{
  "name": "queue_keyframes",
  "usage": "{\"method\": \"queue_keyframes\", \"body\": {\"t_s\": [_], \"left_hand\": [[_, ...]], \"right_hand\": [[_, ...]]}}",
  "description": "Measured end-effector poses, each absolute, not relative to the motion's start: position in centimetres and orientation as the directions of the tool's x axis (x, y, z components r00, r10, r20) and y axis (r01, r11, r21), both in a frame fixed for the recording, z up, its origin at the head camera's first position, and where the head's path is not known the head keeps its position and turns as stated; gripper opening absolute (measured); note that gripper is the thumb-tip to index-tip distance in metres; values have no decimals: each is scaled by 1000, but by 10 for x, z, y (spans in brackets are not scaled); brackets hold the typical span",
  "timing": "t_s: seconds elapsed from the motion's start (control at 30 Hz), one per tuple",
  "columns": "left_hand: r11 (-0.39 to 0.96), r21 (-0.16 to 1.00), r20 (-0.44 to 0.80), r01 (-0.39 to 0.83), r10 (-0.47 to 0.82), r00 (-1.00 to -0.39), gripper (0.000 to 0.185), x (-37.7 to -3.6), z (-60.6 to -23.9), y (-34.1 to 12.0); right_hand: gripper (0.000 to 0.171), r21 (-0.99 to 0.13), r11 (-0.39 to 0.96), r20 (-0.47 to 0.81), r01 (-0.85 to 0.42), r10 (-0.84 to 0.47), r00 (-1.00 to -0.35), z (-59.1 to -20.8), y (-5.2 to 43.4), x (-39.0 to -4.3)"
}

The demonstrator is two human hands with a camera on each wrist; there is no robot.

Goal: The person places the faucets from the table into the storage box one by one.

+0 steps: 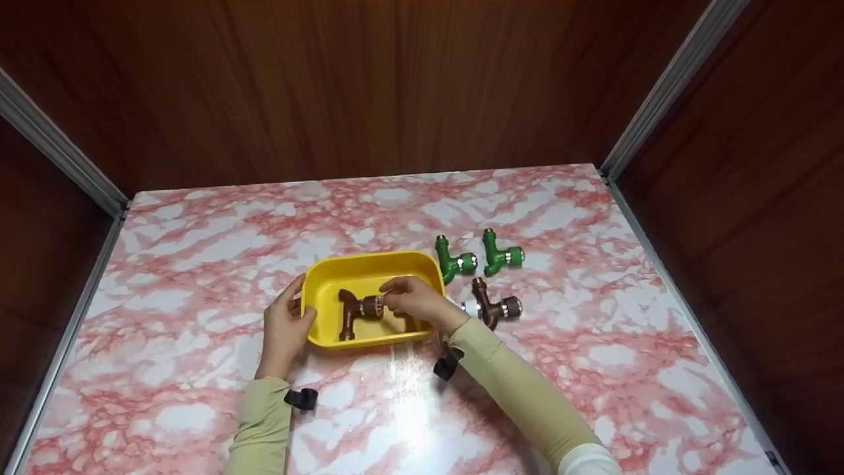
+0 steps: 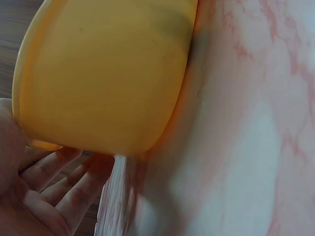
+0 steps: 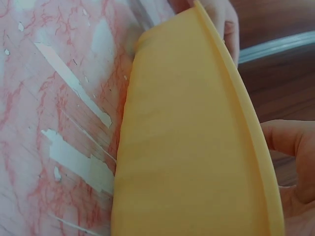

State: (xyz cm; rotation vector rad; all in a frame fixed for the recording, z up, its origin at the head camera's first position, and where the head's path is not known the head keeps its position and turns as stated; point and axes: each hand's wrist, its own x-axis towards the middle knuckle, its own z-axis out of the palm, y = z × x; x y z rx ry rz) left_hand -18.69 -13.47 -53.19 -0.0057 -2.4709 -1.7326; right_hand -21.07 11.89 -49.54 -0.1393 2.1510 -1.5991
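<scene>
Centrally on the pink-and-white marbled bench (image 1: 198,277) sits a yellow rectangular plastic tub (image 1: 369,267). Inside it lies a brown T-shaped faucet with a chrome collar (image 1: 353,311), whose collar end the right hand (image 1: 415,302) pinches. The left hand (image 1: 285,323) clasps the tub's rim at 9 o'clock, thumb over the edge. At 2 o'clock from the tub stand two green plastic faucets (image 1: 478,258); at 3 o'clock, just beyond the right wrist, lies another brown faucet (image 1: 494,307).
</scene>
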Motion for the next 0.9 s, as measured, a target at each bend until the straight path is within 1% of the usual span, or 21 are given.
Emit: {"method": "queue_keyframes", "body": {"t_s": [0.2,0.43,0.7,0.9], "left_hand": [[339,937,114,87,-59,-992,64,-187,-531,-133],[345,934,123,90,-73,-990,63,-187,-533,-133],[366,926,130,93,-77,-989,64,-186,-534,-135],[357,931,115,81,-74,-991,65,-186,-533,-134]], "right_hand": [[34,-937,284,-296,203,-334,-895,-493,124,-211],[36,-960,194,-262,200,-388,-884,-483,131,-205],[38,-964,218,-227,150,-391,-892,-471,148,-199],[39,-977,159,-197,143,-412,-890,-463,158,-196]]}}
